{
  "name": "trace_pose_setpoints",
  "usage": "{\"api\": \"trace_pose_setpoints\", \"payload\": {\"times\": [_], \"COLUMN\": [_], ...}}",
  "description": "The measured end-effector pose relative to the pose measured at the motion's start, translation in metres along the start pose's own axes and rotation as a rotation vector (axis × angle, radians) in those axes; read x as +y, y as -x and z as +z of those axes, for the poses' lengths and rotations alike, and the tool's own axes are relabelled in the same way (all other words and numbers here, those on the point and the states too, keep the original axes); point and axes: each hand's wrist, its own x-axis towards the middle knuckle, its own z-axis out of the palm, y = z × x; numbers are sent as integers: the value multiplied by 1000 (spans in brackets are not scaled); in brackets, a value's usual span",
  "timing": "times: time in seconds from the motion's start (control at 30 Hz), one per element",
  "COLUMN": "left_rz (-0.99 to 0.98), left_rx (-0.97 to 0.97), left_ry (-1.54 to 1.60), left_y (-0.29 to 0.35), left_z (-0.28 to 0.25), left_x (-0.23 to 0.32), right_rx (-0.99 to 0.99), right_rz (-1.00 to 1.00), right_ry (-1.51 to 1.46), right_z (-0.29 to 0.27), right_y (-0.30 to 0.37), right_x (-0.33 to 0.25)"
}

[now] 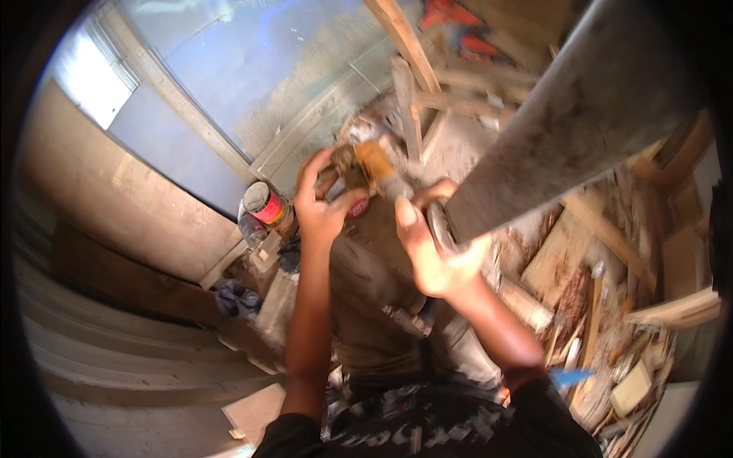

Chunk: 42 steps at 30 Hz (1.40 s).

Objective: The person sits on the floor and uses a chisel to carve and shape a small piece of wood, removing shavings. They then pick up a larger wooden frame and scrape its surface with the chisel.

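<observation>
Pal: You're watching from far off too. What do you have?

Me: Just the head view, and it's smeary. I see a brown and orange thing up in the middle, between the two hands.

Pal: What are the fingers doing?

Me: On the left hand, they bend around the brown side, with the thumb apart from them. I can't tell if they squeeze it. The right hand looks clamped on the low end of a long grey metal piece. Some of its fingers hide behind the metal.

Pal: How would I hold all that well?

Me: I'd go slow. That metal is big and slants up to the right, so I'd want a firm right hand and a steady wrist. I can't see if its edge is sharp, so I'd treat it as sharp and mind the right thumb. I'd make the left hand snug, too.

Pal: Anything to watch out for?

Me: Yes, the wood scraps on the right. I think they could trip a foot. The tin on the left could get bumped.
</observation>
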Motion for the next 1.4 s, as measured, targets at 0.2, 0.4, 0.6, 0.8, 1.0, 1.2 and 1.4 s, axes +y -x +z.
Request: {"api": "trace_pose_setpoints", "payload": {"times": [0.2,0.4,0.6,0.8,1.0,1.2,1.4], "left_rz": [20,33,63,93,34,53,60], "left_rx": [-61,-98,-78,-81,-65,-67,-133], "left_ry": [-23,-14,-41,-101,-144,-124,-71], "left_y": [-10,-1,6,-1,-38,-54,-43], "left_z": [5,-2,14,30,34,28,17], "left_x": [4,10,19,18,9,-1,-2], "right_rx": [-257,-521,-695,-509,-271,3,-296], "right_rz": [526,737,1079,937,563,-11,575], "right_ry": [300,-67,-674,-332,-181,-439,285], "right_z": [-4,-18,-51,-48,-48,-36,-10], "right_y": [30,27,15,24,-25,-72,22], "right_x": [105,104,116,111,33,-43,131]}}
